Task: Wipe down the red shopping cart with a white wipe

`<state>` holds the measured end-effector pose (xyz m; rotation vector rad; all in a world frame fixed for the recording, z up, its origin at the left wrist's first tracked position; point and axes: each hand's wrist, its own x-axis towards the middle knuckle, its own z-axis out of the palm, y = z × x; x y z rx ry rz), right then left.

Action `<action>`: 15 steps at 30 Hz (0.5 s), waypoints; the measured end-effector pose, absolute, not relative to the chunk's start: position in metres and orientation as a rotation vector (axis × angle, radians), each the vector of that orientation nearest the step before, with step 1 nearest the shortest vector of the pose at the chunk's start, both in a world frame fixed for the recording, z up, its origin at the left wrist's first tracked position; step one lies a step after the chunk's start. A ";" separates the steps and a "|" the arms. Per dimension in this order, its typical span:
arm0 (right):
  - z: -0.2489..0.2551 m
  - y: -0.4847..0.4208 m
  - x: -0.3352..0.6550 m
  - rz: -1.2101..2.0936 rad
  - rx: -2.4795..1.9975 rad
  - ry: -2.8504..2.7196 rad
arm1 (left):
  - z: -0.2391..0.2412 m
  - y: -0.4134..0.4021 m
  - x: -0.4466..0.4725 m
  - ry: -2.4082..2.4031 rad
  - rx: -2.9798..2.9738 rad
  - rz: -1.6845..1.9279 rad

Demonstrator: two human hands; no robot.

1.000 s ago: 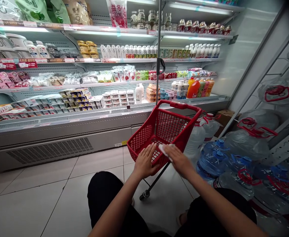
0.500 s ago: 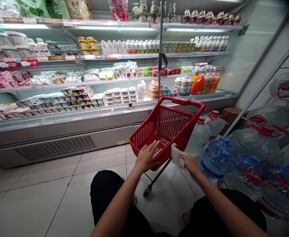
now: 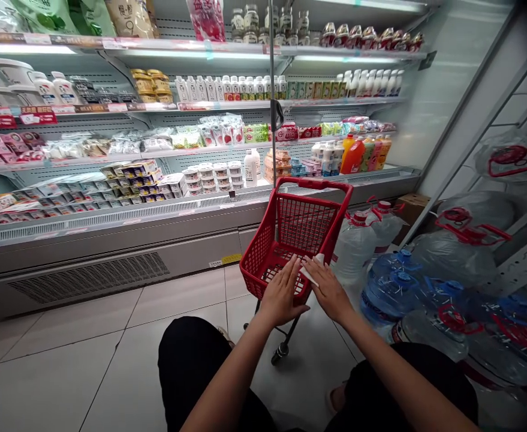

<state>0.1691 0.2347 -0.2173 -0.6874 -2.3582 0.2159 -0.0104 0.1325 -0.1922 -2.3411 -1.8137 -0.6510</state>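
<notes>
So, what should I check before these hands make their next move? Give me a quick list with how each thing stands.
1. Cloth at the right hand: ok, partly hidden under the fingers.
2. Left hand free: ok, spread flat with nothing seen in it, though its palm is hidden.
3. Cart upright: ok.
4. Wheel locked: cannot tell; no brake shows.
5. Room on the cart's right: probably not ok; clear jugs stand close by.
6. Cart's rim clean: cannot tell.
</notes>
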 end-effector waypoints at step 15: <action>-0.208 0.230 0.182 0.053 -0.739 -2.473 | -0.186 0.140 -0.032 -2.001 -2.215 -0.580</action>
